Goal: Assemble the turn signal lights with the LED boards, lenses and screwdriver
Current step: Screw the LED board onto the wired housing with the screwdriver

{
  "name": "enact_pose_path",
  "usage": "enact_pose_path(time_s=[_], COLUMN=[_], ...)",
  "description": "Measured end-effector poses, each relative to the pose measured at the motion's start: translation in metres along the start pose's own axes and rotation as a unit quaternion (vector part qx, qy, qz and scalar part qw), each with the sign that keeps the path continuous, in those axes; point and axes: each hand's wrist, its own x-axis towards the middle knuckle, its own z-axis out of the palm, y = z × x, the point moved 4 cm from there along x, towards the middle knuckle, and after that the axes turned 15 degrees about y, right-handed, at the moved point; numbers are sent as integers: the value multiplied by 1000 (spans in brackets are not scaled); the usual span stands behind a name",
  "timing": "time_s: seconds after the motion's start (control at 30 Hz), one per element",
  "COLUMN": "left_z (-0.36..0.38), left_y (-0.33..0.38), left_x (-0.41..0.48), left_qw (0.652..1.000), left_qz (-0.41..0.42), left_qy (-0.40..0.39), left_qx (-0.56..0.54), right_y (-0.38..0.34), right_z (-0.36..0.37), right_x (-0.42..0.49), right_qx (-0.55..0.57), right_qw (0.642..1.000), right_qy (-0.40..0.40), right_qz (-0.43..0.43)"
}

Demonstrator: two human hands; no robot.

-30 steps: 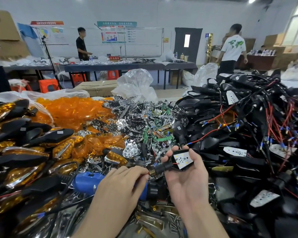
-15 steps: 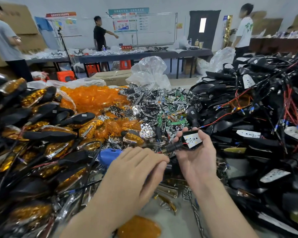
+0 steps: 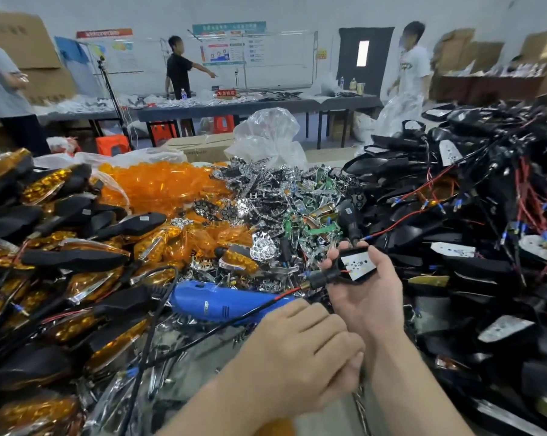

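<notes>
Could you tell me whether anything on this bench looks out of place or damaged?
Nothing looks damaged. The heaps run together, though: chrome reflectors spill into the orange lenses, and the blue screwdriver lies on its side among loose parts, a wire across it. The right hand holds a lensless housing.

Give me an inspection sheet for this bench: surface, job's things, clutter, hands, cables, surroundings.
Surface: bench almost buried; grey patch shows between the forearms.
Job's things: housing with LED board in right hand; blue screwdriver lying down; orange lenses heaped; black housings heaped right; finished lights left.
Clutter: chrome reflectors heaped mid-bench; clear plastic bag behind.
Hands: right hand grips the housing; left hand curled, contents hidden.
Cables: red and black wires tangled through the housings; black cord loops beside the screwdriver.
Surroundings: people standing, long tables, cardboard boxes, whiteboard.
</notes>
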Motion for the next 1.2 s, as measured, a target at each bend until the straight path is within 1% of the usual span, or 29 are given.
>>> enact_pose_path(time_s=[0.07,0.13,0.2,0.27,0.37,0.53,0.9,1.2], left_z=[2,2,3,7,11,10,10,11], left_y=[-13,-29,-43,-48,-46,-49,-55,-56], left_x=[7,12,10,0,-14,-21,-27,-33], left_qw=[999,992,971,955,948,943,950,950], left_qz=[-22,-98,-197,-244,-250,-243,-241,-243], left_qy=[3,-8,-34,-74,-110,-110,-51,-40], left_qx=[27,79,132,152,161,198,191,194], right_y=[1,3,2,0,0,-5,-6,-4], right_z=[0,1,3,2,2,1,0,-2], right_x=[0,-2,-1,0,1,2,4,3], right_qx=[-12,-25,-17,0,2,8,15,17], right_qw=[1000,999,1000,1000,1000,1000,1000,1000], right_qy=[5,0,8,16,4,5,6,12], right_qz=[8,20,15,0,-5,-13,-16,-16])
